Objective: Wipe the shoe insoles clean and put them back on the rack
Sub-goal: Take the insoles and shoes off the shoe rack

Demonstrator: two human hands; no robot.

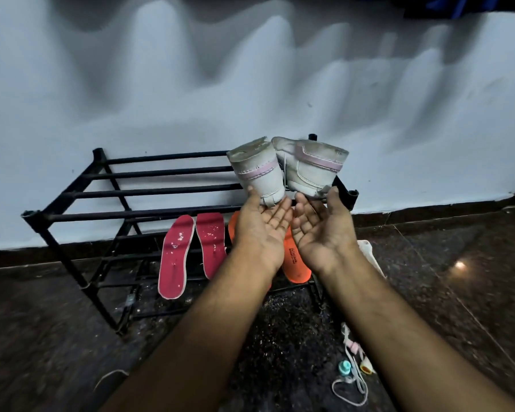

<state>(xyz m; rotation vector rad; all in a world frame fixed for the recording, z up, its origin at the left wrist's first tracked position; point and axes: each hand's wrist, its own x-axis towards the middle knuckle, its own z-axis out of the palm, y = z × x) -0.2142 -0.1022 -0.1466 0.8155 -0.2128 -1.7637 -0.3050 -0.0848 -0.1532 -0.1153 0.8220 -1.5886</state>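
Two small white shoes with pink trim (pixel 289 171) stand at the right end of the black metal rack's (pixel 149 191) top shelf. My left hand (pixel 262 230) is palm up under the left shoe, fingers straight, fingertips touching its heel. My right hand (pixel 318 230) is palm up beside it, thumb against the right shoe. Two red insoles (pixel 191 251) with white speckles lie on the rack's lower shelf. Orange insoles (pixel 295 263) lie to their right, mostly hidden behind my hands.
The rack stands against a white wall on a dark speckled floor. A white cloth (pixel 369 254) lies right of the rack. White laces, a teal cap (pixel 345 367) and a yellow cap (pixel 366 368) lie on the floor at lower right.
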